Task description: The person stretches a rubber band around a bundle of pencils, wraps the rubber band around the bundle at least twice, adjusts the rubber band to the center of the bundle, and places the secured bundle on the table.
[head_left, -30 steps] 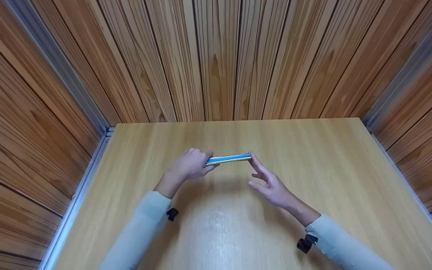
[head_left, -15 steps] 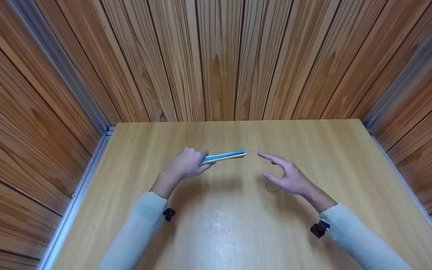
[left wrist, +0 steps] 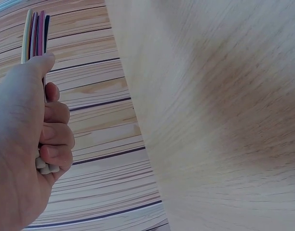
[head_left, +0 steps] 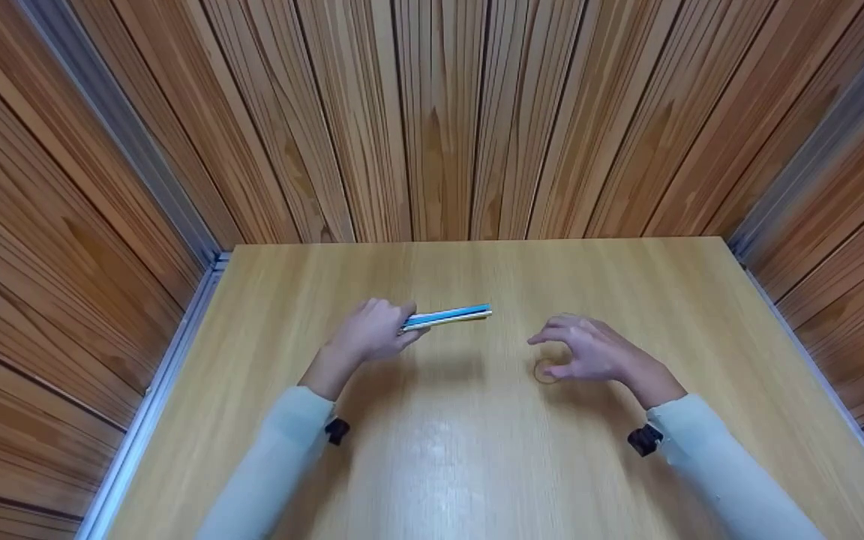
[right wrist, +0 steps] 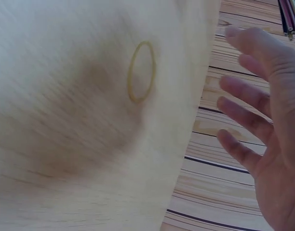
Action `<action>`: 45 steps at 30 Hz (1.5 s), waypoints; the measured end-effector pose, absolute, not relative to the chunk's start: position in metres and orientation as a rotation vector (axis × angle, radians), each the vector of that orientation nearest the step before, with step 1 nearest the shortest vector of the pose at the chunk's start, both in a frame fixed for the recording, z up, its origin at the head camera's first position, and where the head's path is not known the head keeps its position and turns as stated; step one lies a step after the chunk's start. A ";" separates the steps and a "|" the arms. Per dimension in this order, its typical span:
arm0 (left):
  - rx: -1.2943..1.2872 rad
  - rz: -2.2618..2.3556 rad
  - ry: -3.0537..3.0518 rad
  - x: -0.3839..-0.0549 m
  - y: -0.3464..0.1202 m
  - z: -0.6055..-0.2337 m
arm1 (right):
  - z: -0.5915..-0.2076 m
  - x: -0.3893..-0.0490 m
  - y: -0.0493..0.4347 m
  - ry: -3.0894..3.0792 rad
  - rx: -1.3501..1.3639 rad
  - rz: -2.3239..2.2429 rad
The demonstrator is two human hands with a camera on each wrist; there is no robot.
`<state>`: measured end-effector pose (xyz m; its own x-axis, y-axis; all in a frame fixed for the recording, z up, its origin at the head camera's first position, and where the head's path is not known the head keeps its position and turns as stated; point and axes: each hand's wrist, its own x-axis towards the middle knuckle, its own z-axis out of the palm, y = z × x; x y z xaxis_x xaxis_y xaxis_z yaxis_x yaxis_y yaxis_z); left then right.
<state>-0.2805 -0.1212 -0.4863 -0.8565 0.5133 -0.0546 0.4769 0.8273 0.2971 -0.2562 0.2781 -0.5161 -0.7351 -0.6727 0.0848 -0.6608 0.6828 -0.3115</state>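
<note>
My left hand [head_left: 376, 330] grips a bundle of slim coloured pencils [head_left: 451, 316] above the wooden table, their free ends pointing right. The left wrist view shows the fingers of this hand [left wrist: 56, 113] curled round the bundle, with pale rounded ends [left wrist: 46, 167] peeking out below the little finger. My right hand [head_left: 586, 349] hovers over the table, fingers loosely bent and thumb apart, holding nothing. Below its thumb a thin yellow rubber band [head_left: 536, 369] lies flat on the tabletop, partly covered by the thumb in the head view. The right wrist view shows the whole band [right wrist: 130, 77].
The light wooden table [head_left: 432, 457] has a metal rail [head_left: 154, 390] along its left side. Wood-plank walls [head_left: 439, 150] stand behind it and at both sides. A small black camera [head_left: 643, 440] sits at my right wrist, another black camera [head_left: 337, 430] at the left.
My right hand has left the pencils' far end and moved right, then dipped with its fingers bending over the rubber band, which came into sight. The left hand shifted slightly left with the pencils.
</note>
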 end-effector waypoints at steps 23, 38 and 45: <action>0.750 0.416 2.866 -0.278 -0.122 -0.489 | -0.564 -0.254 0.290 2.733 -0.868 -0.673; 0.778 0.411 2.886 -0.276 -0.121 -0.492 | -0.578 -0.250 0.290 2.808 -0.941 -0.755; 0.746 0.441 2.859 -0.276 -0.125 -0.492 | -0.582 -0.251 0.288 2.841 -0.957 -0.776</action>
